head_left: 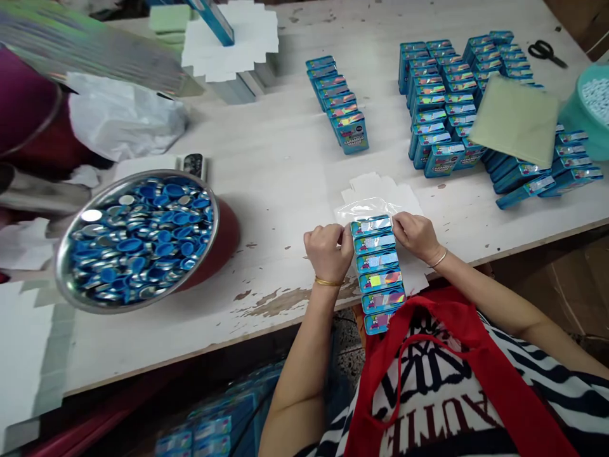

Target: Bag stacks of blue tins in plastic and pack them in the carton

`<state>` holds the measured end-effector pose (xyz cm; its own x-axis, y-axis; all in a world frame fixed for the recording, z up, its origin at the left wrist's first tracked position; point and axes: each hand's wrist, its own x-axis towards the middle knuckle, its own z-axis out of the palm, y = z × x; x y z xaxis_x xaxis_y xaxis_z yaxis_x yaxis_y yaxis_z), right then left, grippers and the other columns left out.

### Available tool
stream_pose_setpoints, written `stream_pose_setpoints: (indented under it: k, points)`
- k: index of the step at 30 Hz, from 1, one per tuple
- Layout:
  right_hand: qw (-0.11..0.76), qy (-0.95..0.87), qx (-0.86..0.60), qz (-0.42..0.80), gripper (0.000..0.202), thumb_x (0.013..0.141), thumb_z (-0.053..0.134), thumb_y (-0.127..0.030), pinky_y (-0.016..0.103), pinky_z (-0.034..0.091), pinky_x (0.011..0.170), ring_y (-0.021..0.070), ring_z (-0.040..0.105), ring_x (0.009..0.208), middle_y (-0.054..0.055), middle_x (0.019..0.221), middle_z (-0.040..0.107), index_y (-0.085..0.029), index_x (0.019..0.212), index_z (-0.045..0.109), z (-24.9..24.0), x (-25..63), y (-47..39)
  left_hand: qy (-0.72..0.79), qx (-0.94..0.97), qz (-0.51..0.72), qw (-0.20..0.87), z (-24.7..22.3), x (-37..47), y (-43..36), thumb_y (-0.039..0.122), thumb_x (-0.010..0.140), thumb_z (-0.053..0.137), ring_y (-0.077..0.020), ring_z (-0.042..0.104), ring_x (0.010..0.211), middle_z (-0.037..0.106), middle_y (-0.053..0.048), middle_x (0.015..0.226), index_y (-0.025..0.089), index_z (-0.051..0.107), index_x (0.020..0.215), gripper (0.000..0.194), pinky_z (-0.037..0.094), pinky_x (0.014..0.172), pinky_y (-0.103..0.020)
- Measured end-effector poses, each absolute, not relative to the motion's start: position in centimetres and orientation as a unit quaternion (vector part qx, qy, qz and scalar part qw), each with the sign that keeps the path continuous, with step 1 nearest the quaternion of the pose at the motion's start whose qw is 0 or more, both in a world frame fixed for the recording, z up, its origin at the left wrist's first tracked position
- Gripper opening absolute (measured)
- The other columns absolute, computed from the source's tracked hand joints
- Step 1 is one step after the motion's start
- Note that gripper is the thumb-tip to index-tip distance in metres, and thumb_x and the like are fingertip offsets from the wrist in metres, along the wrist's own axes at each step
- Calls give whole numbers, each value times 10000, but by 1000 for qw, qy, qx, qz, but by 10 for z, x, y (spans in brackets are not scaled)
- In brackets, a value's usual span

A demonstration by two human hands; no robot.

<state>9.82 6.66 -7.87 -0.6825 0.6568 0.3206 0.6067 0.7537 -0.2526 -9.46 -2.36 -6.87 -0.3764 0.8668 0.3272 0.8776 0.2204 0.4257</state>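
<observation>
A row of several small blue boxes (379, 273) with shiny labels runs from the table's front edge toward my lap. My left hand (328, 252) grips the left side of the far end of this row. My right hand (415, 235) grips its right side. A clear plastic bag (366, 208) lies just beyond the row, its mouth at the first box, on top of a stack of white paper sheets (375, 185). Both fists are closed around the bag's edge and the boxes.
A metal bowl (71, 285) of blue and silver caps sits at the left. More rows of blue boxes (340, 101) stand further back and at the right (445, 101), with a green pad (516, 120) on them. Scissors (547, 52) lie far right.
</observation>
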Motion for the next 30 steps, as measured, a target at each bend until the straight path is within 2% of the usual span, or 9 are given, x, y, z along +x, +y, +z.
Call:
stream_pose_setpoints:
  k: [9,12,15,18,22,27,30]
  points:
    - [196,-921,-329,67,303,995,312,-248,297,308,626,156,508,626,42,706,605,-187,831,559,-84,107,54,-752,-609,-248,43,-91,-100,-43,302,920,484,-196,462,656,556,-25,578,224,478,618,312,279,722,-368]
    - [192,-898,-391,67,220,968,370,-297,292,302,614,165,534,624,37,715,622,-178,921,549,-88,105,56,-761,-599,-244,44,-96,-101,-38,287,900,506,-207,493,684,598,-28,609,227,532,677,233,280,725,-369]
    - [169,-877,-444,76,232,945,419,-350,282,283,594,172,557,625,29,714,640,-165,1017,539,-87,103,56,-761,-605,-232,25,-96,-100,-36,257,897,495,-211,504,690,614,-33,620,225,536,680,224,272,725,-372]
    - [118,-879,-458,61,238,947,425,-355,292,237,572,169,560,604,39,690,662,-171,917,572,-82,102,53,-744,-630,-222,23,-91,-103,-40,244,911,467,-211,495,673,614,-44,613,223,490,623,290,264,715,-373]
    - [69,-902,-423,44,253,942,420,-253,310,207,578,160,554,574,55,666,679,-174,775,592,-79,102,45,-719,-659,-219,28,-85,-109,-47,258,918,472,-212,494,661,615,-41,593,225,476,601,319,264,711,-373]
    - [70,-895,-439,37,257,935,444,-253,305,209,585,155,558,570,58,664,687,-168,762,615,-87,100,44,-735,-639,-224,21,-92,-108,-45,265,897,506,-221,534,708,654,-38,664,222,598,774,160,272,717,-370]
    - [71,-890,-449,39,312,962,435,-302,305,210,583,157,566,574,65,663,690,-163,762,630,-91,99,46,-733,-644,-219,18,-99,-106,-44,225,894,485,-224,550,731,666,-44,692,221,606,792,158,279,721,-372]
